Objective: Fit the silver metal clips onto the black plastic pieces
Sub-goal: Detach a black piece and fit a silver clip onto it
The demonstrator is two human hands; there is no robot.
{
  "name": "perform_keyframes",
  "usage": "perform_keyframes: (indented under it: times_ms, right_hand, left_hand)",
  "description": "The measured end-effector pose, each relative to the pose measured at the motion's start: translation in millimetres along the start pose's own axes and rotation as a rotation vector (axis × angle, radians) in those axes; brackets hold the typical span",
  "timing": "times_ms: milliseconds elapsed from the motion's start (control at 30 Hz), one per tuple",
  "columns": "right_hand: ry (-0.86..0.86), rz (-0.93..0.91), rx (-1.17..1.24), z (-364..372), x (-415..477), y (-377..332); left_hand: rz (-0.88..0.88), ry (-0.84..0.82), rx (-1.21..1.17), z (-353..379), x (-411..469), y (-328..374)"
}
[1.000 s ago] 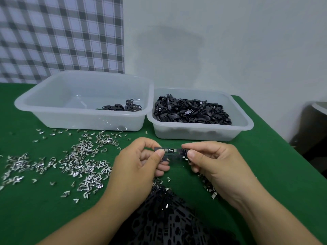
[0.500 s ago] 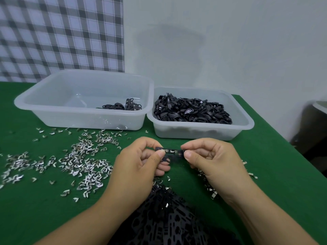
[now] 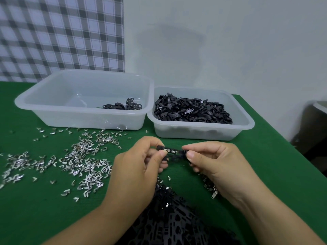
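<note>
Frame centre: black plastic piece (image 3: 177, 154) is pinched at either end by left hand (image 3: 138, 167) and right hand (image 3: 215, 161), presumably steadied so a silver clip (image 3: 168, 150) can be pressed home; loose clips (image 3: 83, 161) lie within reach, centre-left.

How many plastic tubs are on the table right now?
2: larger tub, back left, nearly empty; smaller tub, back right, heaped with black pieces. None looks hidden.

Clips (image 3: 85, 161) before the left tray (image 3: 79, 119)
</note>
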State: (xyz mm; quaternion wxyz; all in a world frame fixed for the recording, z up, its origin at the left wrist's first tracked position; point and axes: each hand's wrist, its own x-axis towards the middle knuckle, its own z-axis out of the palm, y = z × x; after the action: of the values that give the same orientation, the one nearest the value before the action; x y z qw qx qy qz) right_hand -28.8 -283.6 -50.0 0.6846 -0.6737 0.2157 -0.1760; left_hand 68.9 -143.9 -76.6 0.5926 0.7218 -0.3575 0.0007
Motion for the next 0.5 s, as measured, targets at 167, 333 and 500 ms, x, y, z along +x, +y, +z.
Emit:
perform_keyframes:
  times_ms: [167, 333, 500]
  right_hand:
    - [-0.031, 0.113, 0.215, -1.1, 2.7, 1.1]
    - [-0.034, 0.133, 0.312, -2.9, 3.1, 0.3]
    - [-0.018, 0.063, 0.245, -1.6, 3.7, 3.3]
  left_hand:
    - [0.067, 0.017, 0.074, -1.6, -0.7, 3.2]
    - [0.056, 0.016, 0.076, -1.5, -1.5, 2.9]
    - [-0.139, 0.034, -0.107, -0.2, 3.2, -0.6]
